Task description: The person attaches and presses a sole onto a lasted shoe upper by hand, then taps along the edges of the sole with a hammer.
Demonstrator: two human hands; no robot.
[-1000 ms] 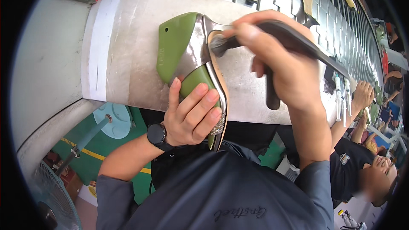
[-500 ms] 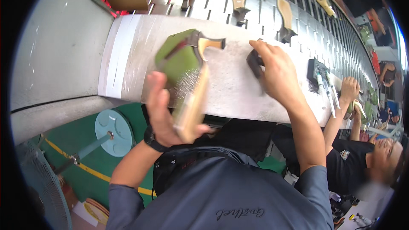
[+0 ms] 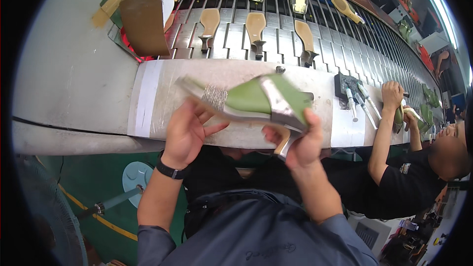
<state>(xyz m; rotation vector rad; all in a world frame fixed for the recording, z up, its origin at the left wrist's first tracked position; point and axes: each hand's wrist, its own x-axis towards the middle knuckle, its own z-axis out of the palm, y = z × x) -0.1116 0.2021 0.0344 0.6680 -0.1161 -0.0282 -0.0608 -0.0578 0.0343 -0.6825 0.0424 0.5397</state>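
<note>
A green heeled shoe, blurred by motion, lies sideways above the workbench with its toe to the left. It has a shiny strap near the heel end and a glittering silvery band near the toe. My right hand grips it at the heel end, thumb on the back and fingers around the tan heel. Just below the toe part is my left hand, fingers apart and thumb stretched out; whether its fingertips touch the sole I cannot tell. A small dark object shows at the bench's far edge, behind the shoe.
Beyond the pale workbench runs a slatted metal conveyor carrying tan soles. A brown board stands at the far left. Syringe-like tubes lie by a black block. A co-worker works at the right.
The shoe has turned from upright by my left hand to sideways, toe left. My right hand has left the dark object and taken the heel end. My left hand has opened below the toe.
</note>
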